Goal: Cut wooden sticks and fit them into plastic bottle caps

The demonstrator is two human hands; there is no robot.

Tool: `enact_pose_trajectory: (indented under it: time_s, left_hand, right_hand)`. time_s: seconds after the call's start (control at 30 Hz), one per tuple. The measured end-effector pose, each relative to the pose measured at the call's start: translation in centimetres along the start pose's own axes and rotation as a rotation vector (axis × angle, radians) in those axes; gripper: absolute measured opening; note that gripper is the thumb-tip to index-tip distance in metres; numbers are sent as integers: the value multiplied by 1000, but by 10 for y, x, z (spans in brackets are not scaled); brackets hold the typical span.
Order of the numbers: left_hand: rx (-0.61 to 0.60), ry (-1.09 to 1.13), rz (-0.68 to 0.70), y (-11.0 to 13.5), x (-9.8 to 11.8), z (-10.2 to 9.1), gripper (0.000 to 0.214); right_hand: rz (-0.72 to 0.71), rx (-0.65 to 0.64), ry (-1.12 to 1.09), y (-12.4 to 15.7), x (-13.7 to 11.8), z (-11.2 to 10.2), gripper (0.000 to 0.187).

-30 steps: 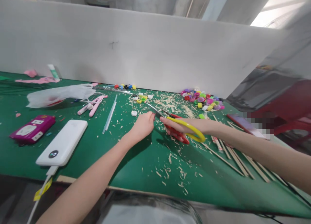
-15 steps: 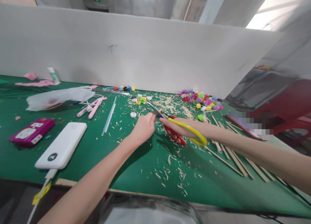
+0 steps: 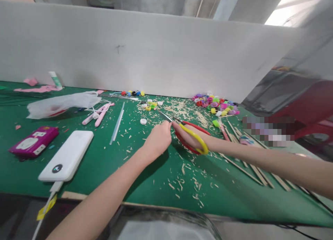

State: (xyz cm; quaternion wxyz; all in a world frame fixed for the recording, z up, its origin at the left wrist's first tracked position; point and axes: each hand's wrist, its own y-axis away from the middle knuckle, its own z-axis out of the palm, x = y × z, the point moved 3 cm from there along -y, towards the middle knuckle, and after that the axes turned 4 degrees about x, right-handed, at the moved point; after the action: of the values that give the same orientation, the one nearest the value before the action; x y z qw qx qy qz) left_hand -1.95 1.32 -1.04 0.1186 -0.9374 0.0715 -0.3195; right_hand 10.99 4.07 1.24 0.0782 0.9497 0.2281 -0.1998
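Fingers curled together, my left hand (image 3: 158, 137) is at the middle of the green table. Whatever it pinches is hidden behind the fingers. My right hand (image 3: 191, 137) grips a pair of scissors (image 3: 199, 138) with red and yellow handles. Their metal blades point away to the upper left, one passing just beyond my left fingertips. Pale wood shavings (image 3: 196, 184) lie scattered below and beyond both hands. A white bottle cap (image 3: 143, 121) sits beyond my left hand, near a small group of coloured caps (image 3: 149, 105).
Thin wooden sticks (image 3: 260, 176) lie under my right forearm. A heap of coloured caps (image 3: 217, 104) is at the back right, against a white partition (image 3: 156, 52). On the left are a white power bank (image 3: 69, 155), a purple pack (image 3: 35, 141), a pink tool (image 3: 101, 115) and a plastic bag (image 3: 62, 103).
My left hand has shifted slightly right, and the two hands are now closer together. The scissors' handles have turned in my right hand, with the yellow loop further left.
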Motion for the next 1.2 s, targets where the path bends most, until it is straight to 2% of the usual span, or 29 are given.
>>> enact_pose_trajectory:
  time_s: [0.03,0.13,0.23,0.37,0.5,0.63,0.77,0.83,0.87,0.97,1.1,1.2]
  left_hand:
    - [-8,-19,-15,1,-1,0,32]
    - [-18,-75,-80,1,-5,-3,33]
    - [-14,-127,-120,-1,-7,-7,35]
    - [-87,-246,-133,0,-6,-8,36]
    - [-100,-367,-12,1,-8,-5,34]
    - [-88,-488,90,-1,-14,3,34]
    - [-108,-526,121,-1,-15,10,33]
    - [-116,-534,146,1,-12,13,31]
    - [-119,-535,162,3,-10,14,30]
    - [-135,-535,208,9,-3,16,26]
    - [-176,-517,234,15,1,18,22]
    - [-198,-491,245,17,0,21,22]
  right_hand:
    - [4,17,-19,-2,0,2,69]
    - [87,-113,-57,-5,3,1,72]
    - [114,-184,-26,-3,11,-10,72]
    - [224,-304,-1,-1,29,-21,67]
    - [255,-259,29,-11,39,-33,66]
    - [184,-142,308,-41,54,-45,62]
    - [241,-196,518,-78,68,-46,33]
    - [232,-125,568,-96,60,-46,18]
    - [217,-73,591,-106,51,-45,17]
    - [93,29,569,-139,11,-38,32]
    - [-141,126,438,-197,-47,-17,36]
    - [-251,133,372,-243,-78,6,37]
